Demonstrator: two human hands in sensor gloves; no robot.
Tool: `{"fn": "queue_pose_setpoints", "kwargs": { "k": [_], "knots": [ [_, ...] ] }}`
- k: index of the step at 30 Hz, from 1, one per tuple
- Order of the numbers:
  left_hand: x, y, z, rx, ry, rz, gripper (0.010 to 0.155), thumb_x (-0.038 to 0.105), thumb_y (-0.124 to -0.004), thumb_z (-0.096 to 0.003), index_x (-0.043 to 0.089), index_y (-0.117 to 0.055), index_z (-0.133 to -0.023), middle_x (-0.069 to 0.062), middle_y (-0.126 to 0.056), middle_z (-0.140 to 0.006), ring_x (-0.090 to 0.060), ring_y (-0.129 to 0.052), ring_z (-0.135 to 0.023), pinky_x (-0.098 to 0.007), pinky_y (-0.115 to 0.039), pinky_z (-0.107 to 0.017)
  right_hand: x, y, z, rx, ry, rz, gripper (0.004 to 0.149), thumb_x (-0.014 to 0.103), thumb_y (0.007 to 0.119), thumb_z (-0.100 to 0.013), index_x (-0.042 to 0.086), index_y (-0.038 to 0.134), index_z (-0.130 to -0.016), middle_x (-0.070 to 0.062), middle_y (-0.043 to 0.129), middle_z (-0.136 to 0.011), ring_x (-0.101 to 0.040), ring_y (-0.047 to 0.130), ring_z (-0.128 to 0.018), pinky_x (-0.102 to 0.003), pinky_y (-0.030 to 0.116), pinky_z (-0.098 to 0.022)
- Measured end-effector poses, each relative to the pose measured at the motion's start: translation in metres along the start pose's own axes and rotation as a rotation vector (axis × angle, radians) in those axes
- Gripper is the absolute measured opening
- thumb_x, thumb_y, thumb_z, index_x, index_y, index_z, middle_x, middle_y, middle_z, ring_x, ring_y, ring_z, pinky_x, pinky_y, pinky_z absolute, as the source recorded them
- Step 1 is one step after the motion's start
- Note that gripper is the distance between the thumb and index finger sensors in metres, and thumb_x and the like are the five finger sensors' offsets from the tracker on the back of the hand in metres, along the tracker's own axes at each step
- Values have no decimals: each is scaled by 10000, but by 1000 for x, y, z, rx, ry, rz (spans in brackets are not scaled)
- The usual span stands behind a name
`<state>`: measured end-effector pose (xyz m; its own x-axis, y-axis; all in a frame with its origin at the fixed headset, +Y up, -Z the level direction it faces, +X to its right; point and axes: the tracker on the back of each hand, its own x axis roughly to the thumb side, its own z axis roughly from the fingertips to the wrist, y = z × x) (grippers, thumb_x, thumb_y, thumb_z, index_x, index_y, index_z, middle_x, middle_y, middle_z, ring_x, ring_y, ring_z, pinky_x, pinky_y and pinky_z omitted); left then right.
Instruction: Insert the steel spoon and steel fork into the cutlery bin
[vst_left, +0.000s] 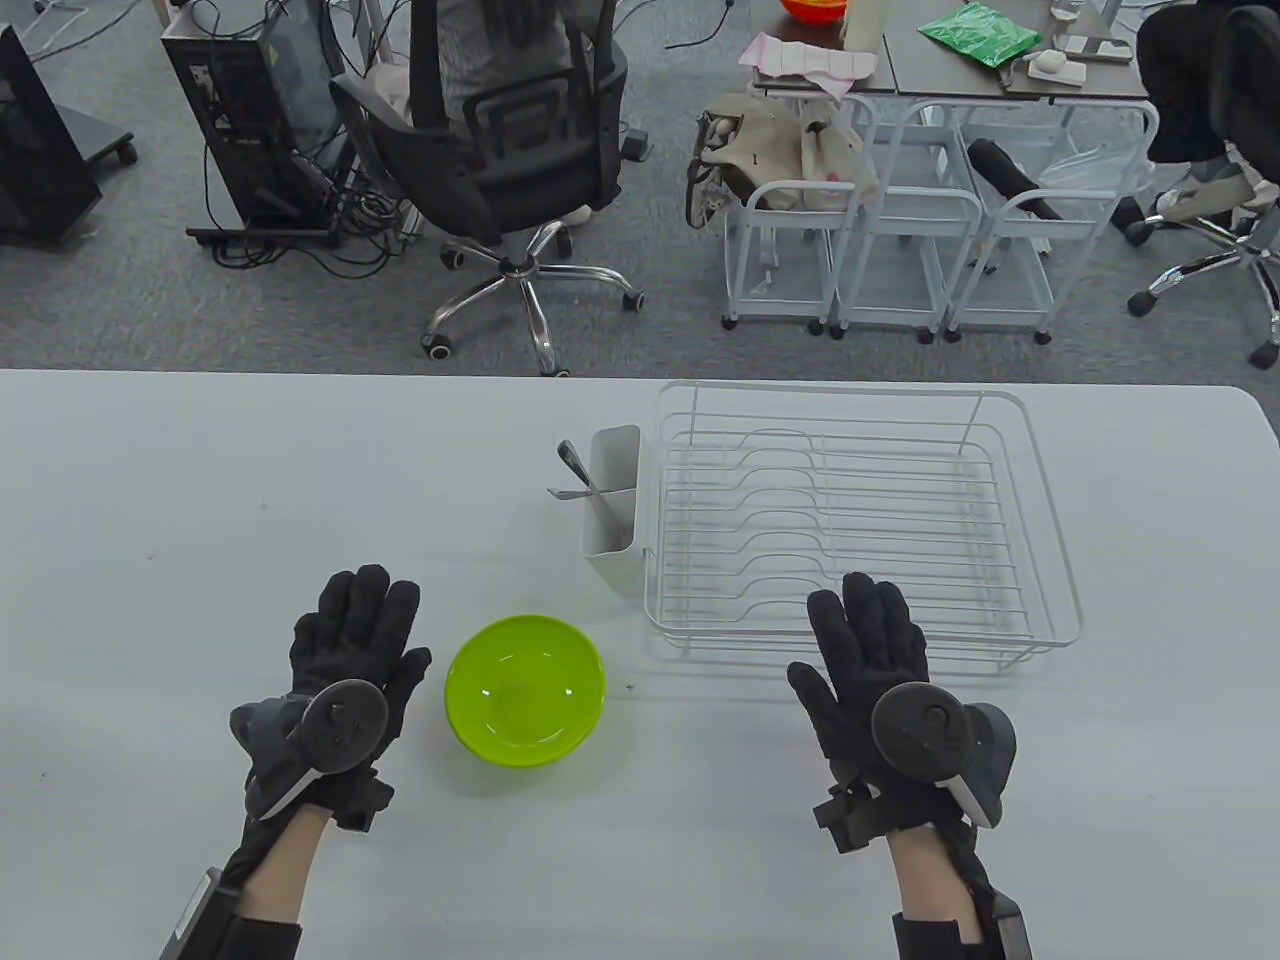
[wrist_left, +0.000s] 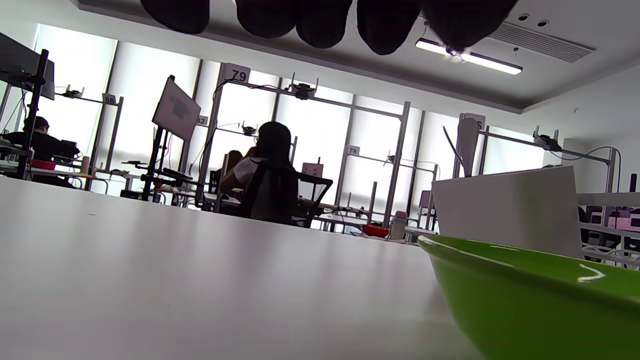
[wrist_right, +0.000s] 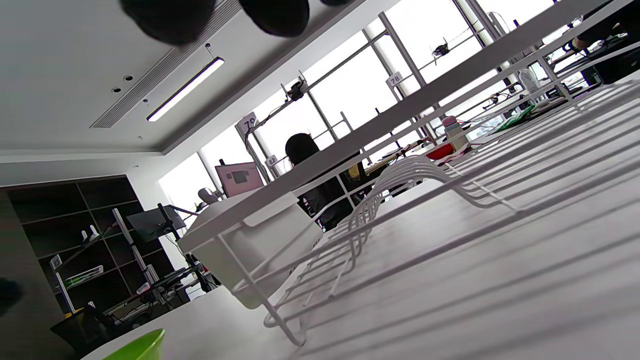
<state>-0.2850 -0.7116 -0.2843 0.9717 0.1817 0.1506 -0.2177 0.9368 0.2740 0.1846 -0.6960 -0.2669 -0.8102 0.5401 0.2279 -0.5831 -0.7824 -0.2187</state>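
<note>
The white cutlery bin (vst_left: 614, 506) stands at the left end of the wire dish rack (vst_left: 1040, 520). Two steel handles (vst_left: 577, 470) stick up out of the bin; the utensil heads are hidden inside. One handle shows above the bin in the left wrist view (wrist_left: 467, 144), where the bin (wrist_left: 505, 210) stands behind the bowl. My left hand (vst_left: 352, 645) lies flat and empty on the table, left of the green bowl. My right hand (vst_left: 868, 650) lies flat and empty at the rack's front edge. The bin also shows in the right wrist view (wrist_right: 260, 240).
A lime green bowl (vst_left: 525, 690) sits between my hands, close to the left one; it fills the lower right of the left wrist view (wrist_left: 540, 295). The rack (wrist_right: 450, 210) holds nothing. Office chairs and carts stand beyond the table's far edge.
</note>
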Motion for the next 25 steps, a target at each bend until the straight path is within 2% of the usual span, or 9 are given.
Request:
{"fn": "queue_pose_setpoints", "kwargs": {
  "k": [12, 25],
  "knots": [
    [-8, 2, -1, -1, 30, 47, 632, 525, -556, -557, 342, -494, -1159, -53, -452, -1294, -352, -448, -1188, -629, -500, -797, 9, 0, 0, 24, -28, 37, 685, 474, 655, -505, 196, 523, -1117, -129, 328, -1182, -422, 228, -1096, -613, 278, -729],
    [12, -12, 0, -80, -51, 65, 629, 524, -557, -557, 342, -502, -1157, -60, -462, -1292, -363, -464, -1182, -633, -507, -792, 11, 0, -1, 25, -26, 81, 685, 474, 655, -505, 195, 525, -1117, -132, 338, -1181, -421, 233, -1097, -613, 281, -728]
  ]
}}
